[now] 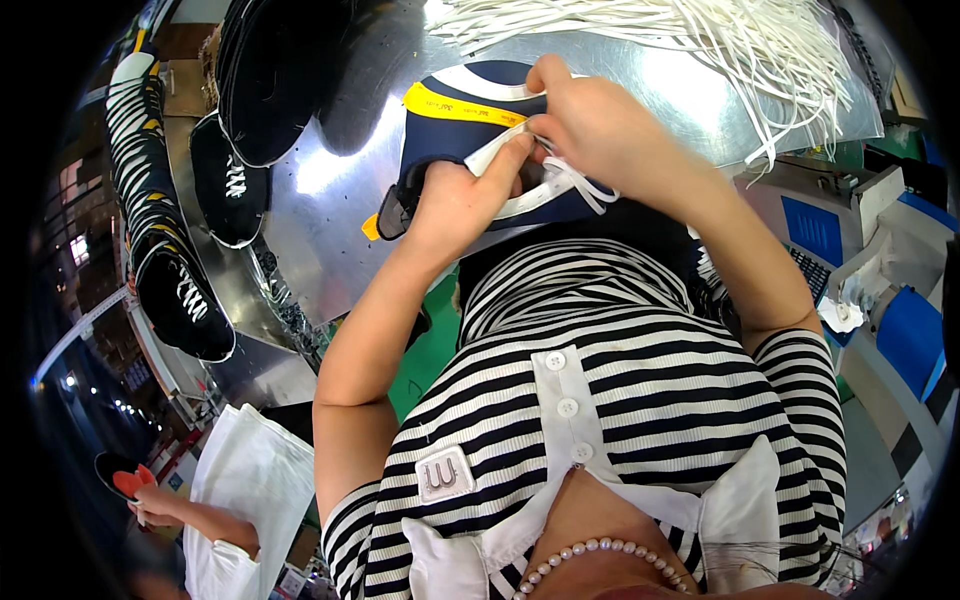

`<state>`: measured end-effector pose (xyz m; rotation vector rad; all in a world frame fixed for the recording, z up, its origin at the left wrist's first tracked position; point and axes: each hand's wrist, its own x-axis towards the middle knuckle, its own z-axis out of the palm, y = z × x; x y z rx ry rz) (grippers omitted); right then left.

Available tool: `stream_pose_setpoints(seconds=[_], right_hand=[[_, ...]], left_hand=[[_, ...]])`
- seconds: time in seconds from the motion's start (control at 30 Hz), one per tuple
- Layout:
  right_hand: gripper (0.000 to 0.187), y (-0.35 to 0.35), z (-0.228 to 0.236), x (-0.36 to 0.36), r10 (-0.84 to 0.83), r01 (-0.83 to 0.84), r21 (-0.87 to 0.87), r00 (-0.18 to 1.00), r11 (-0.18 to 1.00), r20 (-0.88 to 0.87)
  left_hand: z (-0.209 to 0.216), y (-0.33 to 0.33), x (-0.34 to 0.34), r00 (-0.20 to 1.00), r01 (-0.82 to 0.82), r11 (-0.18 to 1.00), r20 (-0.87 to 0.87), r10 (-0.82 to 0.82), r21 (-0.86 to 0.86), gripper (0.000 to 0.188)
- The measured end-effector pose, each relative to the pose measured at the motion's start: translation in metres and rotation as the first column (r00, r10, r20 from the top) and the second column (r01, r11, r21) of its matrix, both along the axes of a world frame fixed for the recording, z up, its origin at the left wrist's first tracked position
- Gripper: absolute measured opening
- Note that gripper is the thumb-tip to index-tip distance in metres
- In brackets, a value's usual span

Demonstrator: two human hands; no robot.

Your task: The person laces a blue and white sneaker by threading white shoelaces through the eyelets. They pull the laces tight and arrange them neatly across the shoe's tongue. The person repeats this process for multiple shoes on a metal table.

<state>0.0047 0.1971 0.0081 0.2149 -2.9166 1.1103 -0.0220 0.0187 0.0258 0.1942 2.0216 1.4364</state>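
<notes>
A navy shoe upper (450, 133) with white trim and a yellow band lies at the near edge of the metal table, directly ahead of me. My left hand (455, 205) is closed on its near side, fingers inside the opening and thumb pressed against the white eyelet strip. Close by, my right hand (595, 125) is bent over the far right part of the upper, with thumb and fingers pinched at the strip. From beneath that hand a white shoelace (578, 182) loops out and hangs toward me. The fingertips partly hide where the lace meets the upper.
Loose white laces (690, 50) are heaped along the table's far right. Black uppers (265, 90) stand at the far left, beside a long row of nested laced uppers (150, 180). Another person (245, 480) in white is at lower left. A keyboard (808, 275) lies right.
</notes>
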Motion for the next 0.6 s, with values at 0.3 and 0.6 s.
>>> stream_pose_setpoints(seconds=[0.3,0.6], right_hand=[[0.021,0.001,-0.023,-0.002,-0.276,0.227,-0.452,0.960,0.863,-0.046],[0.020,-0.011,-0.025,-0.008,-0.304,0.287,-0.182,0.950,0.940,-0.070]], left_hand=[[-0.002,-0.008,-0.024,0.998,-0.014,1.000,0.065,0.014,0.002,0.032],[0.013,-0.004,-0.030,0.936,-0.118,0.993,0.333,0.118,-0.018,0.028]])
